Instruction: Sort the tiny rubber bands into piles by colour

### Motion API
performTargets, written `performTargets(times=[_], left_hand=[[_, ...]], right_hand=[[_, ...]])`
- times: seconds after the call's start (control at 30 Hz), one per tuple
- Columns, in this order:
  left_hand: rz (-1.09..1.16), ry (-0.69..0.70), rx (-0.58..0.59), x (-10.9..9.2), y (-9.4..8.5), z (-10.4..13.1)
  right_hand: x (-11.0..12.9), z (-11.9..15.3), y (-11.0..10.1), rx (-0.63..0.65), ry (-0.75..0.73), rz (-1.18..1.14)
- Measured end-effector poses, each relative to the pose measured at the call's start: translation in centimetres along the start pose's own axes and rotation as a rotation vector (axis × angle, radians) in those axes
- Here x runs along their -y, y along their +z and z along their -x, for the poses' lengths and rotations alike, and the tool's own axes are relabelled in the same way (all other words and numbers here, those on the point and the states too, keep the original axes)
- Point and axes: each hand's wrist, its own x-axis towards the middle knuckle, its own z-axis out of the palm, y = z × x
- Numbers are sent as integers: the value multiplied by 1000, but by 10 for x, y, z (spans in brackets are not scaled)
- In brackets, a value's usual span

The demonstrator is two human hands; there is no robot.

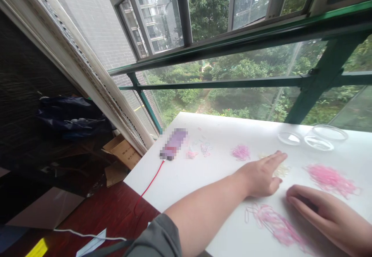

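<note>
My left hand (pixel 266 175) reaches across the white table with its fingers stretched out and apart. Beneath them lies a pile of pale yellow small loops (pixel 281 170), partly hidden by the hand. My right hand (pixel 328 216) rests curled at the lower right, thumb and index finger meeting at the tips; whatever they hold, if anything, is hidden. Between my forearm and right hand is a heap of pale pink loops (pixel 277 226). A brighter pink heap (pixel 331 179) lies beyond my right hand. A smaller purple-pink heap (pixel 240 152) sits left of my left hand.
Clear round dishes or lids (pixel 319 142) stand at the table's far right. A blurred-out purple device (pixel 174 144) with a red cable (pixel 152 179) lies at the left, near scattered loops (pixel 205 149). A green railing (pixel 226 83) and windows border the far side. A cardboard box (pixel 122 151) is below left.
</note>
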Motion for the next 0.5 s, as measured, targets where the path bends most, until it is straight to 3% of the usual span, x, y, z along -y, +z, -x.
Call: performTargets(times=[0.1, 0.5], left_hand=[[-20, -28, 8, 1, 1, -1], [44, 50, -146, 5, 4, -2]], right_hand=[[-1, 0, -2, 199, -16, -46], [3, 0, -4, 224, 23, -33]])
